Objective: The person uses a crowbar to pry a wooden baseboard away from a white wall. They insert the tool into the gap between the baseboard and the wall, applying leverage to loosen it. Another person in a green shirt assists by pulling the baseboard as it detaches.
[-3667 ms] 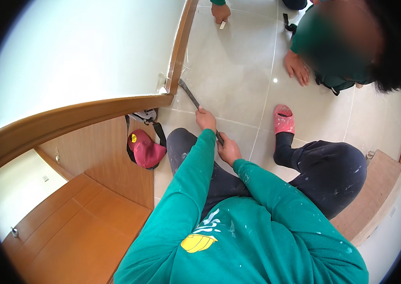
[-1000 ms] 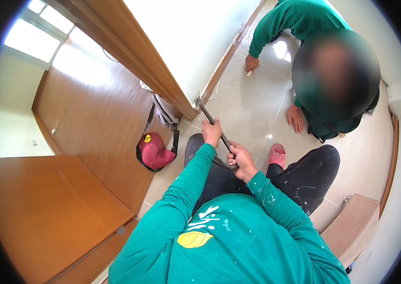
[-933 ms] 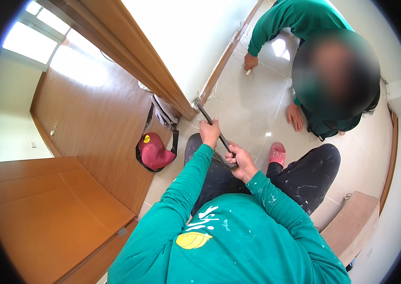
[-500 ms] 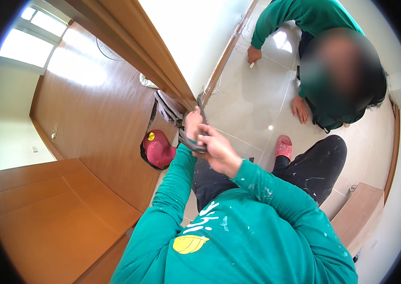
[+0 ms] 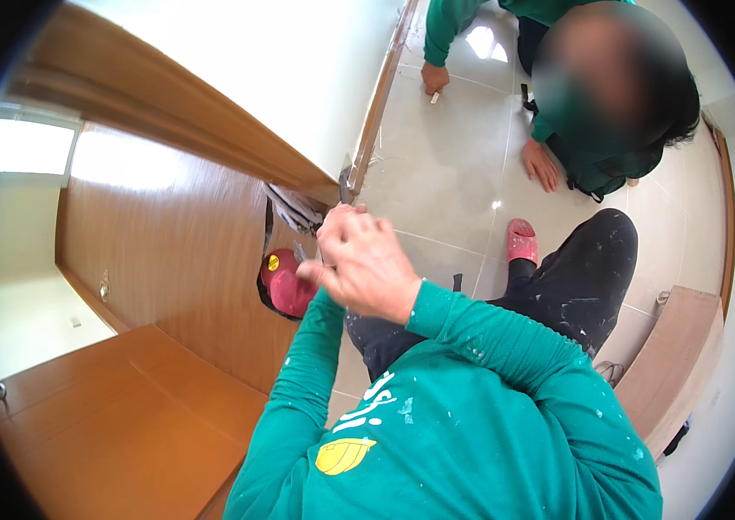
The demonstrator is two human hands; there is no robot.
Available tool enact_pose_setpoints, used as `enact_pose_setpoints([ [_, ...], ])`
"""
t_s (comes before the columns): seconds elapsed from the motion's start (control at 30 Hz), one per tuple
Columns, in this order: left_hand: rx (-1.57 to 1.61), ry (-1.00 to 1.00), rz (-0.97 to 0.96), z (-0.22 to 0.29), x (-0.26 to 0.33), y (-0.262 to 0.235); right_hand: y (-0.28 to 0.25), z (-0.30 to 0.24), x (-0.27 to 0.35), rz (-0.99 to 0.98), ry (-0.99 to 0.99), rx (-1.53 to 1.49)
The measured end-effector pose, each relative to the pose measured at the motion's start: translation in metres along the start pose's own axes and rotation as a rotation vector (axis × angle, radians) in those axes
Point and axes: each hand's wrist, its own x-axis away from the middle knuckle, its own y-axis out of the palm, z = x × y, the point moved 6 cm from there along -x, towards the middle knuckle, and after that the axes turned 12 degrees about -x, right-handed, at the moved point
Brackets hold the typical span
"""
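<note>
At the lower corner of the wooden door frame [image 5: 211,143], your right hand [image 5: 367,260] has its fingers [image 5: 346,227] curled tight round the handle of a slim metal tool [image 5: 346,184]. The tool's dark tip shows just above your knuckles, against the frame where it meets the brown skirting [image 5: 380,95]. Your left hand is hidden under the right one, so I cannot tell what its fingers are doing; only the green sleeve [image 5: 302,373] reaches up to the same spot.

The risk, as I judge it: with both hands bunched close to the frame, a slip of the tip could gouge the wood or drive your knuckles into the edge.

Just beside the frame, lower down, lies a red cap [image 5: 285,282] with grey gloves [image 5: 294,208] above it. Farther from the frame, across the pale tiled floor [image 5: 445,173], another person kneels with one hand [image 5: 435,78] at the skirting, holding something small and white. Your bent knee and pink slipper [image 5: 521,240] lie between.
</note>
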Motion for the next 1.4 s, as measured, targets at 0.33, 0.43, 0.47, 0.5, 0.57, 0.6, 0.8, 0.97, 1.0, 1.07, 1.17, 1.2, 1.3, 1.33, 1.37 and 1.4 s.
enact_pose_setpoints([
  [0.33, -0.978, -0.23, 0.293, -0.019, -0.018, -0.014, 0.025, -0.005, -0.035, -0.145, -0.149, -0.234],
  [0.43, -1.728, -0.481, 0.368, -0.018, -0.02, -0.028, 0.039, -0.004, -0.042, -0.298, -0.14, -0.115],
  [0.47, -1.78, -0.471, 0.376, -0.017, -0.021, -0.028, 0.038, -0.005, -0.044, -0.249, -0.164, -0.031],
  [0.5, -1.742, -0.476, 0.401, -0.017, -0.023, -0.029, 0.039, -0.005, -0.047, -0.267, -0.159, -0.056],
  [0.57, -1.706, -0.553, 0.477, -0.016, -0.021, -0.031, 0.043, -0.006, -0.048, -0.335, -0.162, -0.094],
  [0.6, -1.791, -0.591, 0.471, -0.014, -0.021, -0.031, 0.043, -0.005, -0.048, -0.324, -0.158, -0.098],
  [0.8, -1.86, -0.487, 0.41, -0.009, -0.021, -0.011, 0.035, 0.003, -0.042, -0.329, -0.219, -0.142],
  [0.97, -1.363, -0.161, 0.379, -0.022, -0.021, 0.022, 0.001, 0.014, -0.028, -0.186, -0.271, -0.17],
  [1.0, -1.042, 0.097, 0.406, -0.021, -0.023, 0.035, -0.015, 0.014, -0.027, -0.06, -0.31, -0.203],
  [1.07, -0.589, 0.38, 0.277, -0.02, -0.026, 0.057, -0.042, 0.018, -0.025, 0.05, -0.334, -0.284],
  [1.17, -0.789, 0.452, 0.113, -0.02, -0.047, 0.085, -0.078, 0.025, -0.028, 0.017, -0.32, -0.363],
  [1.2, -0.944, 0.511, 0.121, -0.017, -0.056, 0.094, -0.091, 0.026, -0.032, 0.021, -0.337, -0.369],
  [1.3, -1.335, 0.437, 0.1, -0.025, -0.112, 0.11, -0.122, 0.041, -0.056, -0.05, -0.304, -0.386],
  [1.33, -1.382, 0.577, 0.095, -0.022, -0.129, 0.117, -0.133, 0.049, -0.067, -0.038, -0.277, -0.391],
  [1.37, -1.377, 0.636, 0.06, -0.022, -0.142, 0.121, -0.142, 0.057, -0.077, -0.034, -0.241, -0.407],
  [1.4, -1.237, 0.512, 0.066, -0.028, -0.152, 0.118, -0.15, 0.062, -0.087, -0.009, -0.249, -0.412],
])
